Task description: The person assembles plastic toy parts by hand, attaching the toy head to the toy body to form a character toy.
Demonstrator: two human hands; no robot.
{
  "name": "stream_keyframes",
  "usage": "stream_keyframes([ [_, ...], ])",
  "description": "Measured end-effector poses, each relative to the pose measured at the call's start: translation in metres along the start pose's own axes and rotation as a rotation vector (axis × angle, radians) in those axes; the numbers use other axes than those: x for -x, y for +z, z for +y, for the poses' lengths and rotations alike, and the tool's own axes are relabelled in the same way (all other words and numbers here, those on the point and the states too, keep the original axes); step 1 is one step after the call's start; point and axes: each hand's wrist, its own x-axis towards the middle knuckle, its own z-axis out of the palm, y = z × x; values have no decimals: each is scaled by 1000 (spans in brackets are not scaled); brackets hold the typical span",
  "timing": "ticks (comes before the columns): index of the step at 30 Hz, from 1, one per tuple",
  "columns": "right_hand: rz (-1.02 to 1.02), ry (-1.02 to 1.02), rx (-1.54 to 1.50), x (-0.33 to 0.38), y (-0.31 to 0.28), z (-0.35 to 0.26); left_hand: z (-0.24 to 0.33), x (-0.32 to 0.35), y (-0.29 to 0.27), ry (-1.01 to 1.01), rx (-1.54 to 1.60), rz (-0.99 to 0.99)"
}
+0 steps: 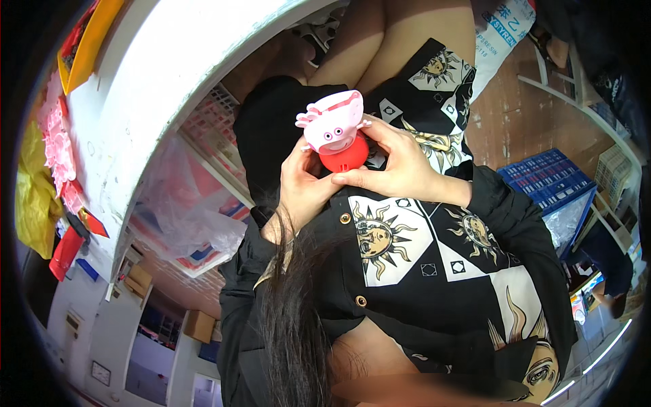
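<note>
A pink toy pig (337,130) with a round red body is held upright between my two hands, over my lap. My left hand (303,182) closes on the left side of the red body, its thumb near the bottom. From the right, my right hand (405,163) grips the same toy, with fingertips by the pig's head and the thumb under the red body. The backs of the toy and some fingertips are hidden.
A white table (146,88) curves along the left, bearing pink molded parts (60,139), a yellow bag (35,197), an orange tray (85,47) and a red-handled tool (66,252). Blue crates (548,182) stand at right near a white printed sack (500,41). Clear plastic bags (183,203) lie below the table.
</note>
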Motion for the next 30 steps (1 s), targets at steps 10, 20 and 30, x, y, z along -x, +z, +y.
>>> stream_keyframes([
  [10,-36,11,-420,-15,-3,-8,25,-6,0,288,-358,83],
  [20,-126,-208,-893,-57,7,-115,164,2,5,1187,-1201,634],
  [30,-66,-388,-736,-101,25,-124,178,4,-1,1056,-1387,434],
])
